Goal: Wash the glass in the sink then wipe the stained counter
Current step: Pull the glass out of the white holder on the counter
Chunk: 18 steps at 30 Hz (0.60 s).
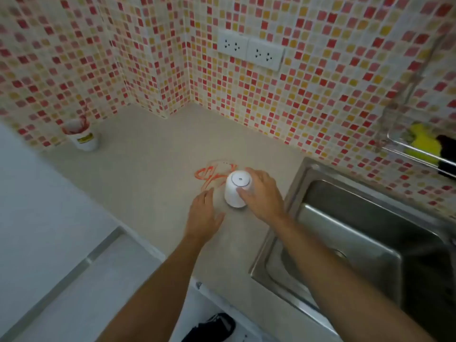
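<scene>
A white glass (235,187) stands upside down on the beige counter (153,174), just left of the steel sink (345,243). My right hand (261,193) wraps around its right side and grips it. My left hand (206,214) hovers flat over the counter just left of the glass, fingers apart, holding nothing. A red smeared stain (209,175) marks the counter directly behind the glass.
A white cup with red smears (82,137) stands at the back left by the tiled wall. A wire rack (419,149) on the right wall holds a yellow sponge (423,144) and a dark item. Two wall sockets (249,49) sit above the counter.
</scene>
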Tool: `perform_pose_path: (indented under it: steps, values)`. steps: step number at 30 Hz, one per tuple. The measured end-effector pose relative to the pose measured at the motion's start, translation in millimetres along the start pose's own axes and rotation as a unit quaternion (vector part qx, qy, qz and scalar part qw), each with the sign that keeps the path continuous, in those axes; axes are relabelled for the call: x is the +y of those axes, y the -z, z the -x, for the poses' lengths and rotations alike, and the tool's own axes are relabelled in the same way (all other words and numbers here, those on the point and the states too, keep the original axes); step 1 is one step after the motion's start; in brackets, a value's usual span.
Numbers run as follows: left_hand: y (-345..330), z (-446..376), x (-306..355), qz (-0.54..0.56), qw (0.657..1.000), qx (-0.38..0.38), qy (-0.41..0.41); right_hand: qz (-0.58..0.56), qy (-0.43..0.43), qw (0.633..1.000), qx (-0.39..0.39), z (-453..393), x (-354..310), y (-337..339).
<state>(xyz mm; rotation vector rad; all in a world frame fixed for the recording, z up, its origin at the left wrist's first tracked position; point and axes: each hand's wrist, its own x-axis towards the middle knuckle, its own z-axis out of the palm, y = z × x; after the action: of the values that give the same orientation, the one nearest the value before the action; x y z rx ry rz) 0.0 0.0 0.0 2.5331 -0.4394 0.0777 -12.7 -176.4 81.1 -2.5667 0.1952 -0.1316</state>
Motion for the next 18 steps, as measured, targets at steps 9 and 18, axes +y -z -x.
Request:
perform_pose_path:
  steps: [9,18]
  values:
    - [-41.6,-48.9,-2.5,0.214,0.974,-0.060,0.041,-0.041,-0.085,0.996,-0.012,-32.1,-5.7,-45.9]
    - [-58.0,-65.9,18.8,0.266,0.961,-0.006,0.075,-0.051,-0.180,0.982,0.023,-49.5,-4.1,-42.3]
